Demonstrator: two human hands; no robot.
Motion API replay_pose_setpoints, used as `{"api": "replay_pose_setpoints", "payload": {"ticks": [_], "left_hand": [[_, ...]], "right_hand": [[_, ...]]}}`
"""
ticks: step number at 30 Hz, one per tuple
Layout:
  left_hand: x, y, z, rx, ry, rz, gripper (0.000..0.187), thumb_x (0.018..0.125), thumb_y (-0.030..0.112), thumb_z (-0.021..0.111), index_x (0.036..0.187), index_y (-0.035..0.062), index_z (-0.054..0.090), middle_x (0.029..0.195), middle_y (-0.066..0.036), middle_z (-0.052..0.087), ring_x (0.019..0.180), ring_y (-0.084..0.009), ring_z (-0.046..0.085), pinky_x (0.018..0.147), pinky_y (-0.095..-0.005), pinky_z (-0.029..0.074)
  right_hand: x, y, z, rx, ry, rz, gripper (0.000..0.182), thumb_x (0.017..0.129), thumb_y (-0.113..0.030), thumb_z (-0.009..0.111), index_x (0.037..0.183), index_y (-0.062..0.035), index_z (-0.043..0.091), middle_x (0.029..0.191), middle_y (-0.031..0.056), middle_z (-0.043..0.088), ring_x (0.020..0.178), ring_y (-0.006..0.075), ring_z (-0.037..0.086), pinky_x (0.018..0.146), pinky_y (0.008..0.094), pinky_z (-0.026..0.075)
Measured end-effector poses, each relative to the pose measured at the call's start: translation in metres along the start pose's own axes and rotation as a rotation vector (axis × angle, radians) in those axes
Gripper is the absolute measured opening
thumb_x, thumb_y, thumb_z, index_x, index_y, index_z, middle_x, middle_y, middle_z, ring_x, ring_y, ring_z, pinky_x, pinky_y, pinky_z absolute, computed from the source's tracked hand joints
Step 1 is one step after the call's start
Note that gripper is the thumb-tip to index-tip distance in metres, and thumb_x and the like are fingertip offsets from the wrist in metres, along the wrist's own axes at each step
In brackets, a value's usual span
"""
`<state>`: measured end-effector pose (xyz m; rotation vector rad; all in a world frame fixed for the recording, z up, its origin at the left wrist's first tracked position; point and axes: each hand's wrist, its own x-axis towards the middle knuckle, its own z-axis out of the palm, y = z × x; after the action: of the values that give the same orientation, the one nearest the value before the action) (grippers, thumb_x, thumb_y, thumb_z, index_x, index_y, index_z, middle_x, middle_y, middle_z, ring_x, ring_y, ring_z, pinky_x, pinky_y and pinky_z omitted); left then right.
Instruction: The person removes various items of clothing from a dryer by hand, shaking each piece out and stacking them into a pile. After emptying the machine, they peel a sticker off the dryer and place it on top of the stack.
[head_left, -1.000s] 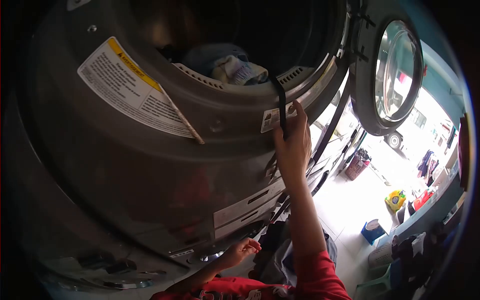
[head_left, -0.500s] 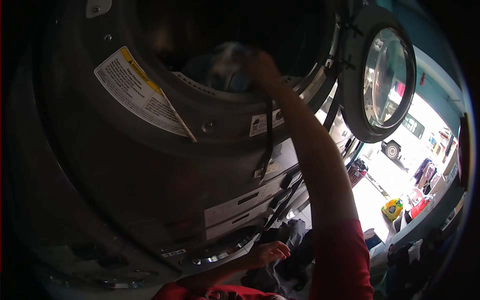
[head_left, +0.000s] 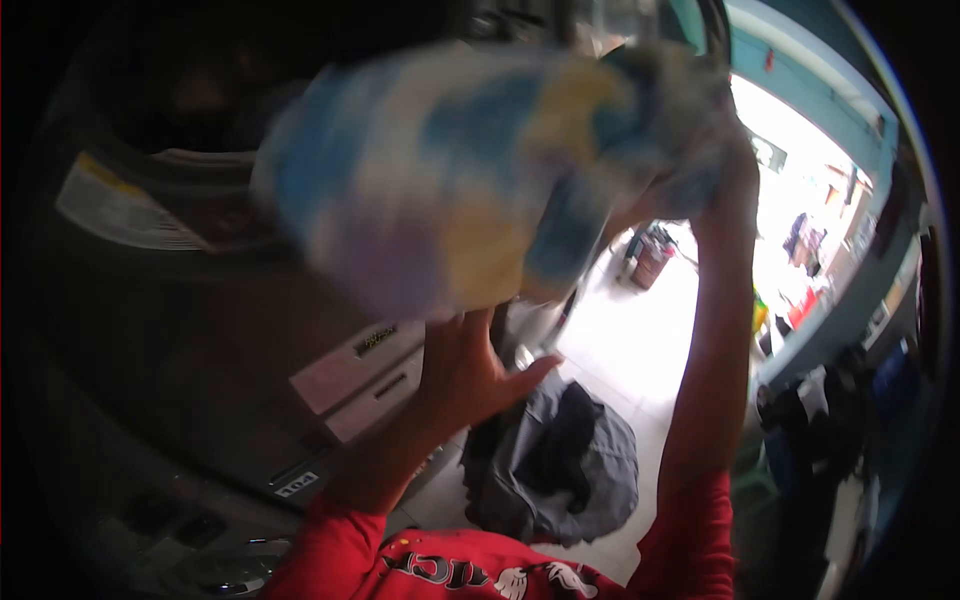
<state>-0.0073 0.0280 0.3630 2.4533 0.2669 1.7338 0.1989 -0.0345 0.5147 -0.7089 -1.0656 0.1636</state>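
A blurred cloth (head_left: 400, 150) patterned in blue, white, yellow and purple stretches across the upper middle, in front of the dark machine (head_left: 200, 330). My right hand (head_left: 725, 165), raised at the upper right, grips the bunched right end of it; motion and fabric smear the fingers. Just below the cloth's lower edge is my left hand (head_left: 465, 365), thumb spread wide and pointing right. Its fingertips reach up behind the fabric and are hidden there. The machine's round opening (head_left: 200, 90) lies dark to the left of the cloth.
On the tiled floor below stands a grey fabric bag (head_left: 610, 470) with black cloth (head_left: 572, 430) in it. A filled basket (head_left: 652, 262) is farther off, near the bright doorway. Dark clothing (head_left: 825, 420) hangs or lies at the right.
My right hand has come out of the machine's opening and moved right with the patterned cloth. My left hand has risen from low down to the cloth. The view has turned rightward.
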Motion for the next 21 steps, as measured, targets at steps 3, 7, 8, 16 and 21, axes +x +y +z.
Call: {"api": "replay_pose_setpoints", "payload": {"ticks": [3,7,8,16,21], "left_hand": [[0.0,0.002,0.061,-0.229,-0.072,-0.221,0.07,0.07,0.017,0.068,0.125,-0.0002,0.028,0.116,-0.02,0.042,0.106,-0.0313,0.045,0.088,-0.0375,0.037],[-0.021,-0.003,0.118,-0.922,-0.253,-0.678,0.059,0.068,0.018,0.069,0.115,-0.0022,0.04,0.101,-0.012,0.055,0.093,-0.0243,0.054,0.082,-0.0319,0.042],[-0.039,-0.003,0.13,-0.936,-0.285,-0.705,0.059,0.068,0.018,0.069,0.115,-0.0022,0.04,0.101,-0.012,0.055,0.093,-0.0243,0.054,0.082,-0.0319,0.042],[-0.14,-0.033,0.153,-1.294,-0.675,-1.398,0.019,0.077,0.011,0.063,0.091,0.0066,0.05,0.08,0.0,0.056,0.074,-0.005,0.053,0.065,-0.0193,0.045],[-0.141,-0.041,0.147,-0.87,-0.723,-1.048,0.012,0.077,0.007,0.061,0.085,0.0064,0.052,0.076,0.001,0.051,0.073,-0.0074,0.049,0.067,-0.0206,0.04]], "right_hand": [[-0.099,-0.003,-0.031,-0.166,-0.017,0.299,0.059,0.073,-0.026,0.063,0.121,-0.0015,0.038,0.11,0.0115,0.049,0.1,0.0201,0.05,0.085,0.0305,0.041],[-0.193,-0.002,-0.1,-0.086,-0.03,0.477,0.054,0.075,-0.003,0.052,0.126,-0.0013,0.032,0.117,0.0125,0.045,0.106,0.0212,0.046,0.091,0.0301,0.035],[-0.207,0.002,-0.123,-0.095,0.004,0.504,0.054,0.075,-0.003,0.052,0.126,-0.0013,0.032,0.117,0.0125,0.045,0.106,0.0212,0.046,0.091,0.0301,0.035],[-0.32,0.007,-0.251,-0.636,0.692,0.533,0.019,0.078,-0.005,0.048,0.095,-0.0033,0.056,0.079,0.0015,0.058,0.069,0.007,0.052,0.06,0.0201,0.042],[-0.331,-0.004,-0.273,-1.007,0.704,0.644,0.017,0.077,-0.005,0.046,0.088,-0.0051,0.059,0.068,0.001,0.053,0.059,0.0062,0.048,0.053,0.023,0.041]]}}
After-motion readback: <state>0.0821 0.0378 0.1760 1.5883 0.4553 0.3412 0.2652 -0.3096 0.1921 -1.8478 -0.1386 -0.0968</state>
